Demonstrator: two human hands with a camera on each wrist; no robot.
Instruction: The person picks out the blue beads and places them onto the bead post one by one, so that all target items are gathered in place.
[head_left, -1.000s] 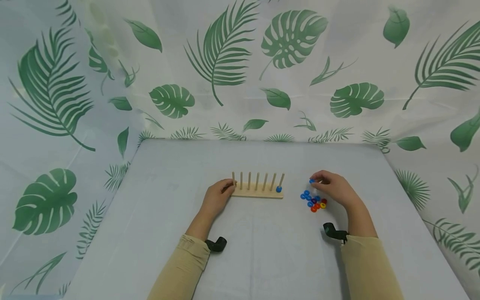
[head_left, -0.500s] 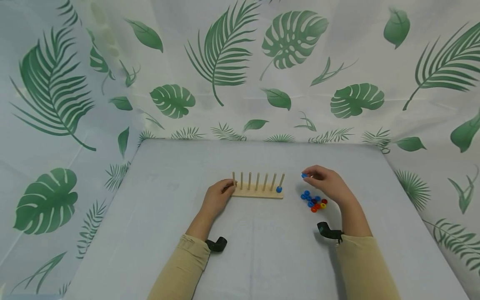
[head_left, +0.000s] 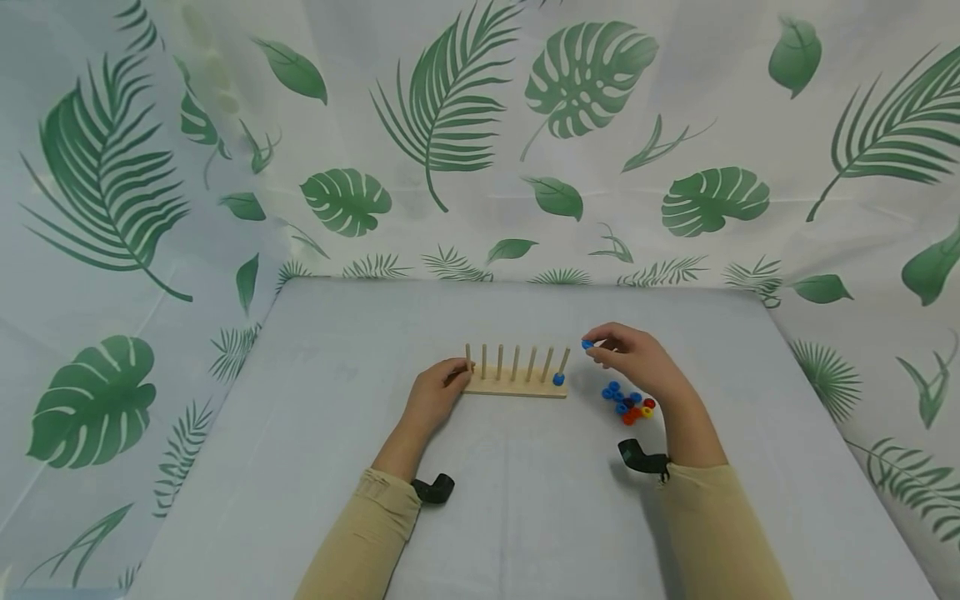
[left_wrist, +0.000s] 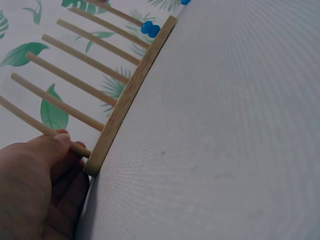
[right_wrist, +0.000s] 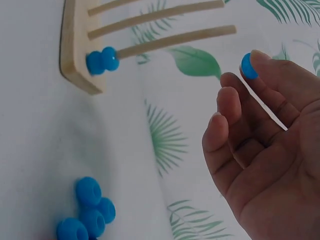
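Observation:
A wooden peg board point(head_left: 517, 387) with a row of several upright pegs stands mid-table in the head view. My left hand point(head_left: 431, 396) grips its left end, the thumb point(left_wrist: 61, 140) lying against the end peg. On the rightmost peg point(right_wrist: 180, 41), two blue beads point(right_wrist: 95, 63) sit stacked at the base. Raised to the right of that peg, my right hand point(head_left: 637, 358) pinches another blue bead point(right_wrist: 248, 66) between thumb and forefinger. The held bead is apart from the peg, near the height of its top.
Below the right hand lies a loose pile of beads: several blue beads point(head_left: 613, 387), a few red or orange ones point(head_left: 628, 419) and a yellow one point(head_left: 647, 412). A white cloth covers the table point(head_left: 510, 500). Leaf-printed curtain point(head_left: 480, 225) rises behind it.
My right hand has lifted the blue bead from just above the pile and carried it left and upward toward the peg board. The left hand and the board have stayed put.

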